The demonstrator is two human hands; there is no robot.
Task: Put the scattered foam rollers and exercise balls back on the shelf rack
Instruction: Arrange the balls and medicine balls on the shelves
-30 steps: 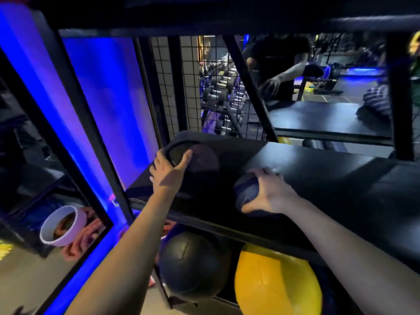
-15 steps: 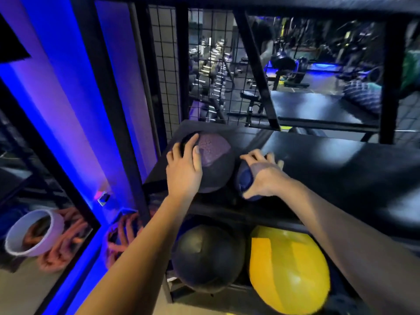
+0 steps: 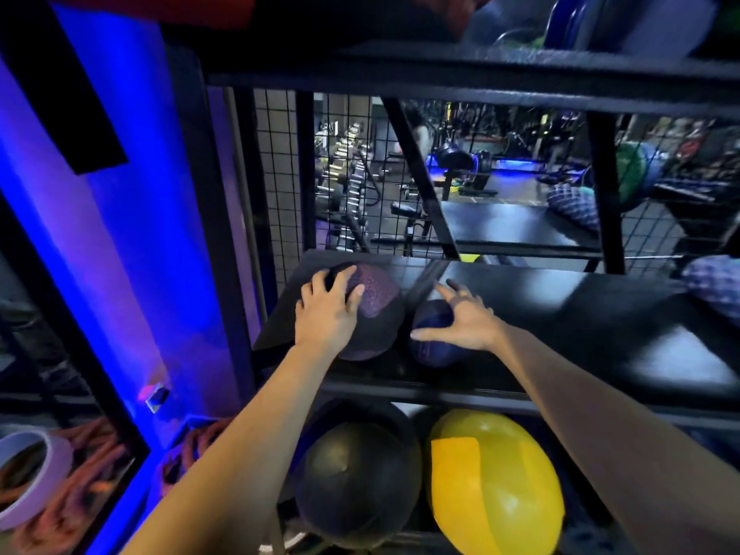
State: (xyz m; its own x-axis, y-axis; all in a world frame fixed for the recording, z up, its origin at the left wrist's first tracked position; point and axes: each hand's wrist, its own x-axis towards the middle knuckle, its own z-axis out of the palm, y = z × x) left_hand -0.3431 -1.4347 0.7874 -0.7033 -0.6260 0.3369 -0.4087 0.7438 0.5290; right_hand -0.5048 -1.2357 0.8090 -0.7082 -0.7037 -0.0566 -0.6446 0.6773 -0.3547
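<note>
Dim scene overall. Strong blue light comes off the wall panel [image 3: 120,242] at left and spills toward the shelf's left edge. The black shelf [image 3: 600,314] shows pale glare patches toward its right edge. The yellow ball [image 3: 492,490] carries small specular spots. We note smeared blur along the top, and rack posts [image 3: 606,194] bowed by the wide lens. Behind the mesh [image 3: 276,174] everything reads soft.

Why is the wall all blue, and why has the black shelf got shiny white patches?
All in the head view: blue light washes the wall on the left; the shelf throws back pale glare on its right side; the wide lens tilts the rack post; the gym beyond is blurry, while the purple ball under the left hand looks sharper.
</note>
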